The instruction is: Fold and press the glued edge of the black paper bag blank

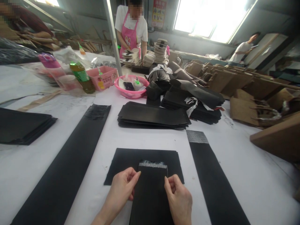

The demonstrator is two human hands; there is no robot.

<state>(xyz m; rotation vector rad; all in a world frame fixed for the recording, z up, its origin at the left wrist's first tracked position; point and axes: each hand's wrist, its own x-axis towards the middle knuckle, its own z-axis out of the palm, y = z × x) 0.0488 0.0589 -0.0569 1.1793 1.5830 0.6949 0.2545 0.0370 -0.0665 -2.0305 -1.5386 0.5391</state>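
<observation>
While the left hand point(122, 187) pinches one edge of a black strip point(151, 193) at bottom centre, the right hand point(180, 197) pinches the other, both loosely curled. Aligning it over the black sheet point(126, 157) seems underway; next probably calls for keeping its far end square.

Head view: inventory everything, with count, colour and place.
Held strip: one, black, bottom centre
Sheet: count unclear, black, under strip's far end
Long strips: two, black, left and right
Stacks: two, black, centre and left edge
Bundles: several, mostly black, behind centre stack
Basin: one, pink, far centre
Phone: one, dark, in basin
Box: one, pink, left of basin
Bottle: one, green-labelled, left of box
Bags: many, brown, right
Table: one, white, foreground
Windows: two, white, top
People: three, white or red tops, background
Clutter: uncountable, mixed, far left
Left hand: one, bare, strip's left edge
Right hand: one, bare, strip's right edge
</observation>
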